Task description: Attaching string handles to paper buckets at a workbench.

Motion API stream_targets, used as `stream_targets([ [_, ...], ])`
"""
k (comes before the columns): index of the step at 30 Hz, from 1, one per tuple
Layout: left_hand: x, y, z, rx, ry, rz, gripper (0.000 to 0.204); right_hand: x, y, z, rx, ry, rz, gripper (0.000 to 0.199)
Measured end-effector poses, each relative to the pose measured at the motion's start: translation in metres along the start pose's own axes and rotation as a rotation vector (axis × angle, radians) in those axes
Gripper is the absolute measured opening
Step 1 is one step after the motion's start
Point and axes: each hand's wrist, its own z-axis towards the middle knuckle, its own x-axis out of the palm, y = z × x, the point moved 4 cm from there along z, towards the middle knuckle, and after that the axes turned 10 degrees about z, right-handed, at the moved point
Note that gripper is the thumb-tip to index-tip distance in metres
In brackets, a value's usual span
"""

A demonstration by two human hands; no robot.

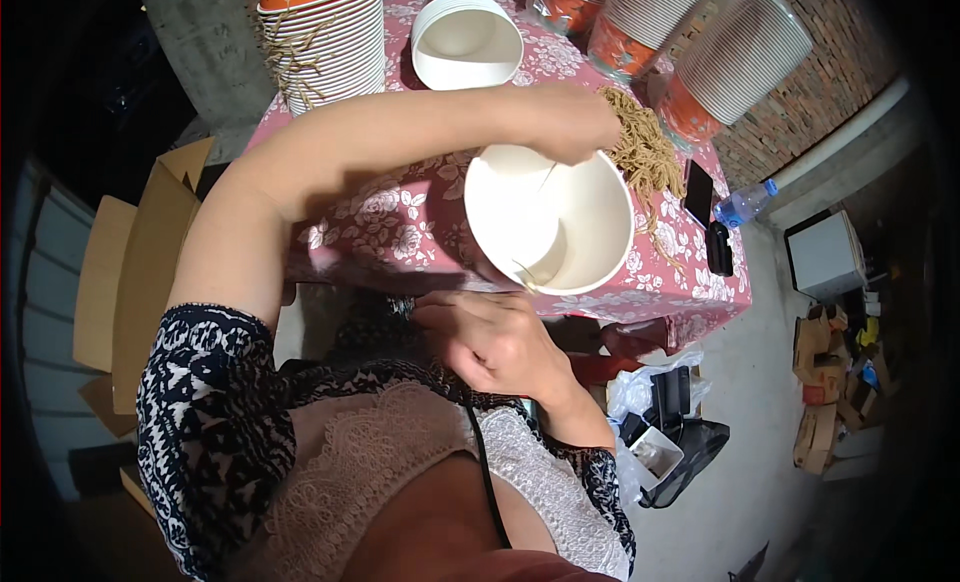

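A white paper bucket lies tilted at the near edge of the table, its open mouth toward me. My left hand reaches across to its far rim, fingers closed on a thin tan cord that hangs inside the mouth. A short loop of cord shows at the near rim. Just below that rim, my right hand is curled closed; whatever its fingers hold is hidden. Beside the left hand lies a heap of tan cords.
A tall bucket stack with cord loops stands at the left; another white bucket lies behind. Wrapped bucket stacks fill the back right. A phone, bottle and black case sit at the right edge. Cardboard is left.
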Motion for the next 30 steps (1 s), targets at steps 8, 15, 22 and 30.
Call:
stream_targets([
  [8,-0.078,0.030,-0.089,-0.456,-0.795,-0.108,0.015,-0.029,0.013,0.003,-0.080,-0.235,0.018,0.016],
  [15,-0.068,0.011,-0.136,-0.455,-1.098,-0.138,0.013,-0.044,0.019,0.020,-0.081,-0.524,-0.267,0.024],
  [22,-0.061,-0.019,-0.149,-0.340,-1.112,-0.119,0.009,-0.040,-0.015,0.036,0.268,-0.575,-0.429,0.023],
  [30,-0.064,-0.005,-0.207,-0.517,-0.969,-0.267,0.012,0.006,-0.014,0.044,-0.073,-0.227,-0.400,0.032],
])
